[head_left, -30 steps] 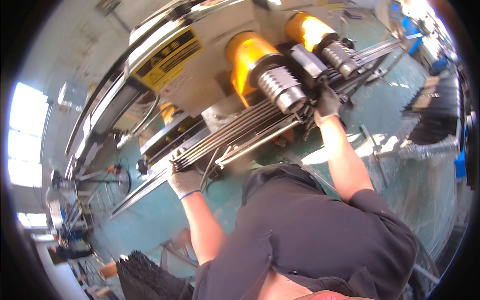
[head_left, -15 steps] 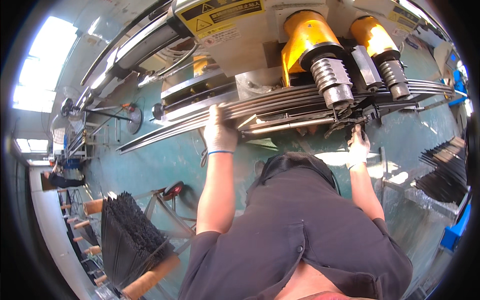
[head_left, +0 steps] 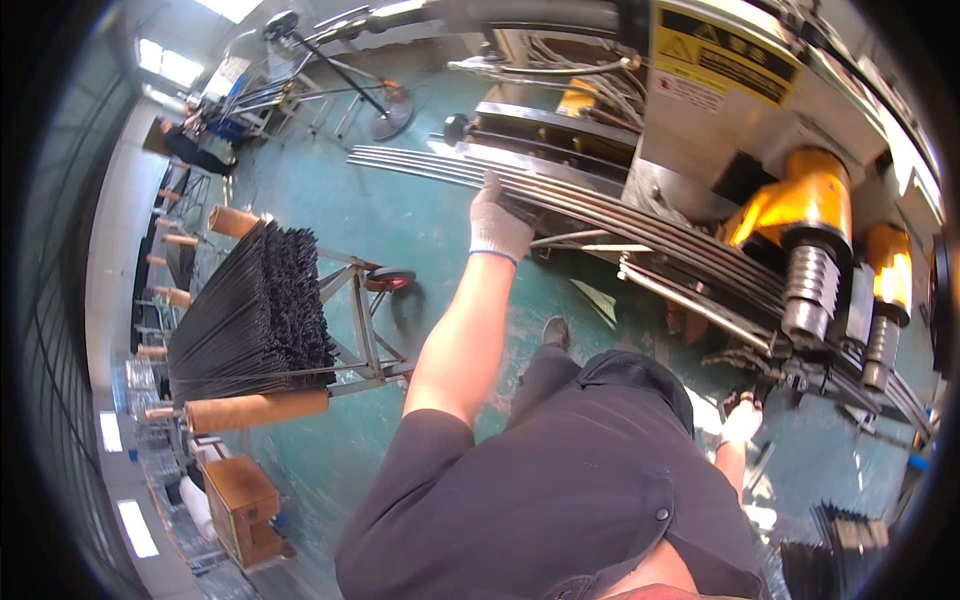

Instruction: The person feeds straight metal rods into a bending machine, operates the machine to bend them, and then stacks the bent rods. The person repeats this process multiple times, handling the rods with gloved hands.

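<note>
Several long, thin metal rods (head_left: 610,213) run side by side from the far left down to the machine on the right. My left hand (head_left: 499,222), in a whitish glove with a blue cuff edge, is closed around them near their free ends. Beyond it, the rods pass beneath a ribbed steel roller (head_left: 808,285) below a yellow housing (head_left: 815,195). My right hand (head_left: 741,420), gloved too, is low beside the dark linkage under the machine. Its fingers are closed at a small black part, too dark to name.
A wheeled rack at left carries a dense stack of black rods (head_left: 265,310) between brown rolls (head_left: 257,411). Below it stands a wooden box (head_left: 243,505). Farther off are a fan (head_left: 391,112) and another person (head_left: 188,145). More dark rods (head_left: 835,550) lie at lower right.
The view has turned left, bringing the rack and box further in. My left hand appears nearer the rods' free ends. My right hand stays by the dark linkage.
</note>
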A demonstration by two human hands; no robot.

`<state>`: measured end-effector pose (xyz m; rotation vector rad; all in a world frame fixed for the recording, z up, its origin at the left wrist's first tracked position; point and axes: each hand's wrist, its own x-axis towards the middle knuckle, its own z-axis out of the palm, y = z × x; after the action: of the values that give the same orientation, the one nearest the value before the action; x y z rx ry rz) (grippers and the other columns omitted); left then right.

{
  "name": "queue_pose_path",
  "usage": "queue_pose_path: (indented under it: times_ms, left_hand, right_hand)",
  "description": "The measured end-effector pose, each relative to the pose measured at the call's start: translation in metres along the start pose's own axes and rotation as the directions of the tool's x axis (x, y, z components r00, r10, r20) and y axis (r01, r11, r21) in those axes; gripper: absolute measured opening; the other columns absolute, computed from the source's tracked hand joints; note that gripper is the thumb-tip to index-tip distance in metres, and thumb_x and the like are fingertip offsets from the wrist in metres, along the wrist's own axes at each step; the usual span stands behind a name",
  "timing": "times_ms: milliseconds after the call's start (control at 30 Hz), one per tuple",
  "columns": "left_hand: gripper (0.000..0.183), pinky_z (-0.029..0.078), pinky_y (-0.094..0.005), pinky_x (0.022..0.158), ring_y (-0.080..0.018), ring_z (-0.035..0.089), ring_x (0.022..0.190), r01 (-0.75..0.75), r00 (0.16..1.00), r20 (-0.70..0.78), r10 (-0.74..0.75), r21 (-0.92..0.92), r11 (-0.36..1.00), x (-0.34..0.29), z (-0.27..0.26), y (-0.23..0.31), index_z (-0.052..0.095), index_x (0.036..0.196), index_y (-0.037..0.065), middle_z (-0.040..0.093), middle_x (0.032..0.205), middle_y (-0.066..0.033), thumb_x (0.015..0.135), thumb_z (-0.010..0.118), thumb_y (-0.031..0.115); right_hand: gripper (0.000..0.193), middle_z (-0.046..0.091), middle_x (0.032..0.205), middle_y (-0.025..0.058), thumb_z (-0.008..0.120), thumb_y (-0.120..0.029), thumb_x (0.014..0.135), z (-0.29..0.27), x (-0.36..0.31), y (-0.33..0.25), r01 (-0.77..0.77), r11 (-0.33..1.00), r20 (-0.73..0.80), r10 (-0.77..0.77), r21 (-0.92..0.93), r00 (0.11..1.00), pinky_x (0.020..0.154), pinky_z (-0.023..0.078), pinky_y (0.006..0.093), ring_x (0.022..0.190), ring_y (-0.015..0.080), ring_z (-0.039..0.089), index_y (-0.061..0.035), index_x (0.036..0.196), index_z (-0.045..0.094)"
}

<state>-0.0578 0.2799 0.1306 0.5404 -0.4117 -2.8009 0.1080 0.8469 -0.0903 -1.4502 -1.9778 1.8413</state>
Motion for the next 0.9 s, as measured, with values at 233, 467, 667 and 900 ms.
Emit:
queue_pose_path:
  times_ms: [233,467,667,900]
  left_hand:
    - [0.046,0.054,-0.0594,0.1,-0.0378,0.066,0.109,-0.261,0.959,-0.106,0.264,0.041,0.964,0.109,-0.071,0.159,0.061,0.122,0.005,0.067,0.118,-0.0161,0.111,0.047,0.048]
    - [0.022,0.06,-0.0542,0.089,-0.0292,0.07,0.098,-0.342,0.839,-0.326,0.435,0.304,0.889,0.161,-0.097,0.293,0.064,0.113,0.01,0.069,0.107,-0.0082,0.105,0.067,0.03]
    - [0.051,0.062,-0.0515,0.082,-0.026,0.072,0.097,-0.366,0.803,-0.224,0.552,0.546,0.754,0.184,-0.126,0.343,0.044,0.15,0.014,0.069,0.112,-0.009,0.104,0.065,0.015]
    - [0.063,0.063,-0.0533,0.083,-0.0288,0.072,0.1,-0.269,0.898,-0.102,0.428,0.642,0.718,0.168,-0.118,0.349,0.038,0.161,0.015,0.069,0.12,-0.0122,0.103,0.06,0.005]
  right_hand:
    - [0.018,0.06,0.068,0.0024,0.067,-0.016,0.102,0.014,0.01,0.038,0.018,0.985,0.004,-0.019,0.172,1.0,0.049,0.042,0.0334,0.052,0.0151,0.052,-0.009,0.085,0.065]
    - [0.018,0.064,0.074,0.0036,0.068,-0.023,0.097,0.023,-0.005,0.123,-0.131,0.975,-0.002,0.134,0.18,0.991,0.054,0.046,0.0364,0.062,0.0183,0.059,-0.0106,0.085,0.065]
    - [0.031,0.058,0.064,0.0037,0.061,-0.028,0.099,0.05,-0.081,0.097,-0.029,0.928,0.079,0.063,-0.372,0.995,0.046,0.038,0.0365,0.05,0.0179,0.052,-0.0056,0.077,0.063]
    - [0.037,0.058,0.064,0.0047,0.06,-0.031,0.102,0.033,-0.082,0.093,0.222,0.838,0.295,-0.077,-0.498,0.952,0.043,0.036,0.0353,0.048,0.0181,0.05,-0.0041,0.077,0.063]
